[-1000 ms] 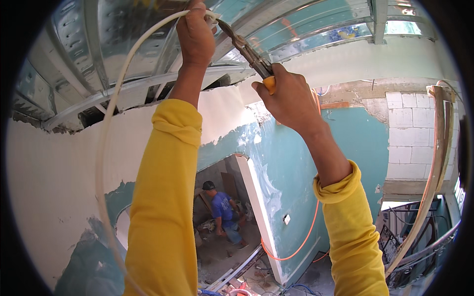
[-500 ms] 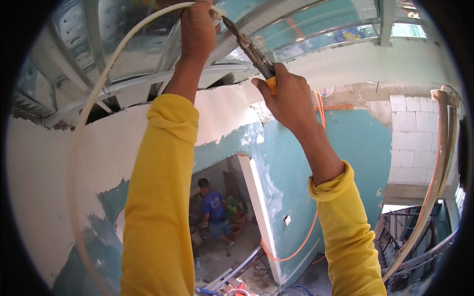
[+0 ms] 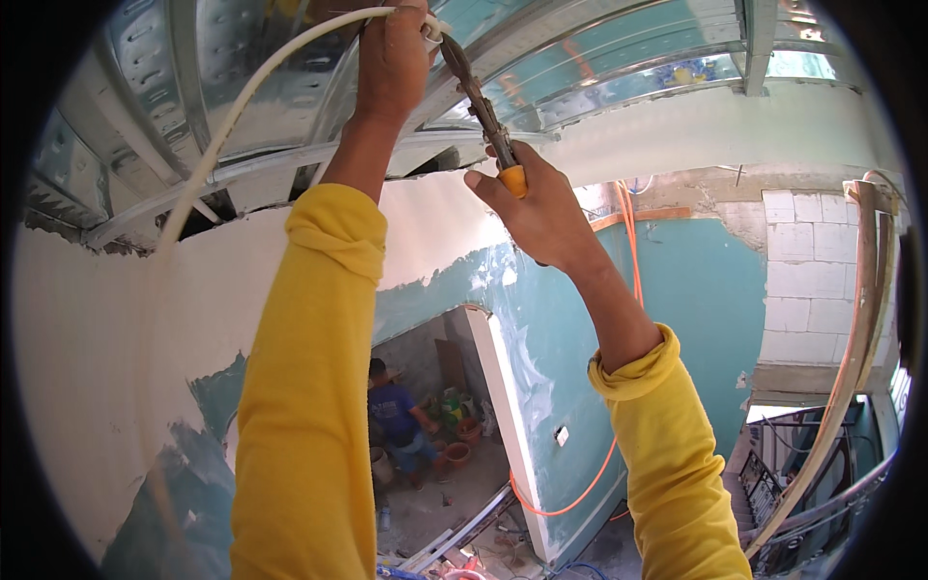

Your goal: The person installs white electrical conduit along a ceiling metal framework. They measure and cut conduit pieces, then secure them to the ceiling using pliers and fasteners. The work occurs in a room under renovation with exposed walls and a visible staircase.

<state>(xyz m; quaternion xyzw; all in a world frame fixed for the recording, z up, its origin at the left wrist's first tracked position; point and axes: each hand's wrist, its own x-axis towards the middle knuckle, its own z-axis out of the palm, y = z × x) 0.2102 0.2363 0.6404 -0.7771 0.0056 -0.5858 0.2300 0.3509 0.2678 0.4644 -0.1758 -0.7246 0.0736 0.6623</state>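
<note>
My left hand [image 3: 391,58] is raised to the ceiling and grips the end of a white flexible conduit [image 3: 242,106] that loops down to the left. My right hand [image 3: 541,213] holds pliers [image 3: 483,111] with orange handles; the dark jaws point up at the conduit's end just right of my left hand. Both arms wear yellow sleeves. Metal ceiling profiles [image 3: 580,68] run overhead behind the hands.
Below stands a partly plastered green drywall partition [image 3: 580,348] with an orange cable [image 3: 619,425] hanging down it. A person in a blue shirt [image 3: 396,420] crouches in the room beyond, among buckets. White block wall [image 3: 807,280] and a stair railing [image 3: 802,464] lie at right.
Both hands have risen toward the top of the view, and the pliers' jaws have closed in on the conduit's end. The view has tilted slightly further up.
</note>
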